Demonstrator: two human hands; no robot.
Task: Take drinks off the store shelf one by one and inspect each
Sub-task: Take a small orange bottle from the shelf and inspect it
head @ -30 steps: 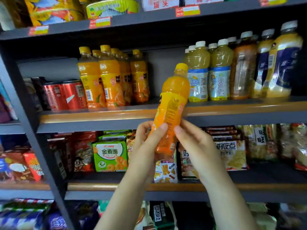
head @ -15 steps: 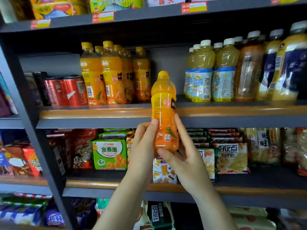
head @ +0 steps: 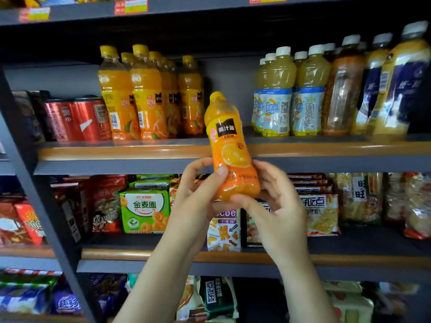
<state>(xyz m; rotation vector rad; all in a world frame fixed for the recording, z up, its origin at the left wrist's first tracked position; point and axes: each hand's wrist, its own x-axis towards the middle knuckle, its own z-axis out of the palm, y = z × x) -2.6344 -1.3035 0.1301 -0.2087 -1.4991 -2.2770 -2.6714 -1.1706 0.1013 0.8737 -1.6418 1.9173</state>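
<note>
Left hand (head: 198, 194) curled round the lower part of an orange juice bottle (head: 229, 148), thumb pressed on the front of the label; right hand (head: 277, 201) cupped round the base from the other side, thumb under the bottom, fingers behind; both forearms raised from below, wrists bent toward each other. Bottle held in front of the middle shelf (head: 116, 152), clear of it, tilted slightly left at the cap; yellow cap, orange label facing the camera with a black square bearing white Chinese characters, roughly 美汁源, and an orange slice printed below. Behind on that shelf, left, a row of matching orange bottles (head: 144, 96) with barcodes showing; beside them red cans (head: 77, 120), writing too blurred to read; right, pale yellow bottles with white caps and blue-white labels (head: 289, 94), then taller bottles with dark blue labels (head: 396, 85), blurred. Shelf beneath: green box reading 金麦圈 (head: 144, 208); snack pack reading 好吃点 (head: 319, 213); bag marked 旺旺 (head: 359, 192). Price tags (head: 130, 5) along the top shelf edge, unreadable.
</note>
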